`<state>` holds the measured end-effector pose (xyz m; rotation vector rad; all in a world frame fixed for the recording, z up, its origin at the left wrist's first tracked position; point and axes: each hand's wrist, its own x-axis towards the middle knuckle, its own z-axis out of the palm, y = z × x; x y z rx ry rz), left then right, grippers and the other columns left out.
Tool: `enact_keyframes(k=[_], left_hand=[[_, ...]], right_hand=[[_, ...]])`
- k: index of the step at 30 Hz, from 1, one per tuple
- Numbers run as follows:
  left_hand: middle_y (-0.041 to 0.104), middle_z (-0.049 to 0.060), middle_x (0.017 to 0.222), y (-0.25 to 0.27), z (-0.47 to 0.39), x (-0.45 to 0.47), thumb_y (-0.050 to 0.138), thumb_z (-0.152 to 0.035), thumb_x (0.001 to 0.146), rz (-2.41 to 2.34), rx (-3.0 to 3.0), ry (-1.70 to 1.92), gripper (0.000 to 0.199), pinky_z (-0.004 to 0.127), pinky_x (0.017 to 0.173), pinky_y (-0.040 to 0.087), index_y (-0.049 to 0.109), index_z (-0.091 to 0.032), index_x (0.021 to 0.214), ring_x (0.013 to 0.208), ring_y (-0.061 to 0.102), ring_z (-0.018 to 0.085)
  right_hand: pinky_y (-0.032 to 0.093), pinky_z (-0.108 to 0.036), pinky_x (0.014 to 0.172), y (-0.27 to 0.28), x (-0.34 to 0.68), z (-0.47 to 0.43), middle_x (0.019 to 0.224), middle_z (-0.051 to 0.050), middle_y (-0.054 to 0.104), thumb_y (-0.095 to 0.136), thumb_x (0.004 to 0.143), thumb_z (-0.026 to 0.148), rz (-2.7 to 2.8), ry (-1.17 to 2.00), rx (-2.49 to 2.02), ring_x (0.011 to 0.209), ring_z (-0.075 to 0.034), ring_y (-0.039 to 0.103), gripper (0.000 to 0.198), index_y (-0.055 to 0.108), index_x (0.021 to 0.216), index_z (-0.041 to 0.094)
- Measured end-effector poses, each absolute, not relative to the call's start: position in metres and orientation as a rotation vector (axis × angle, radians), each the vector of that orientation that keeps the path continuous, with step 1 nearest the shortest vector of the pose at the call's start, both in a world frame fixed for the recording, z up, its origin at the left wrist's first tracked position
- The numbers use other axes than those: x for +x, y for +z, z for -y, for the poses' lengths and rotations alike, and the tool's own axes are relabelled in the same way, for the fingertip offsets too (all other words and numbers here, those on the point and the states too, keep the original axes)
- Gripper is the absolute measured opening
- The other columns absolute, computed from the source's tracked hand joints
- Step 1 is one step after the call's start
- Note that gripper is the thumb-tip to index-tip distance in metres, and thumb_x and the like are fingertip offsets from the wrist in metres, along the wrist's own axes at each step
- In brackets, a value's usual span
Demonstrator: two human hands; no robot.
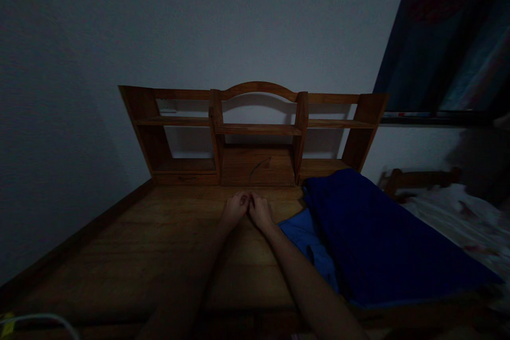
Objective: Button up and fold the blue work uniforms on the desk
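Observation:
My left hand (234,210) and my right hand (260,211) lie side by side over the wooden desk top (151,244), near its far edge. Both are closed, with the fingers curled in, and they meet or almost meet at the knuckles. No object shows in either hand, though the dim light hides the inner sides of the fingers. A folded dark blue cloth (370,239) lies to the right of my right forearm, partly covering a lighter blue cloth (305,228).
A wooden shelf unit (258,128) stands along the back of the desk against the wall. At the lower left is a pale cable (43,316) near a small yellow thing (8,324). A bed with patterned bedding (458,218) and a dark window (446,53) are on the right.

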<state>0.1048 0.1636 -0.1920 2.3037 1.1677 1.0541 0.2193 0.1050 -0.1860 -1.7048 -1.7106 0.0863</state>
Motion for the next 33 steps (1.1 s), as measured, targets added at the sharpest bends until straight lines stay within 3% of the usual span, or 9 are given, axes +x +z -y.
enact_keyframes(k=[33], left_hand=[[0.067, 0.005, 0.09, -0.1918, -0.1636, 0.105, 0.046, -0.023, 0.084, -1.178, 2.293, 1.045, 0.018, 0.026, 0.074, 0.047, 0.062, -0.018, 0.091, 0.078, 0.062, 0.015]], right_hand=[[0.039, -0.022, 0.079, -0.1794, 0.218, -0.0995, 0.104, -0.009, 0.064, 0.039, 0.089, 0.015, 1.721, 0.125, -1.736, 0.094, -0.016, 0.06, 0.027, 0.056, 0.11, 0.017]])
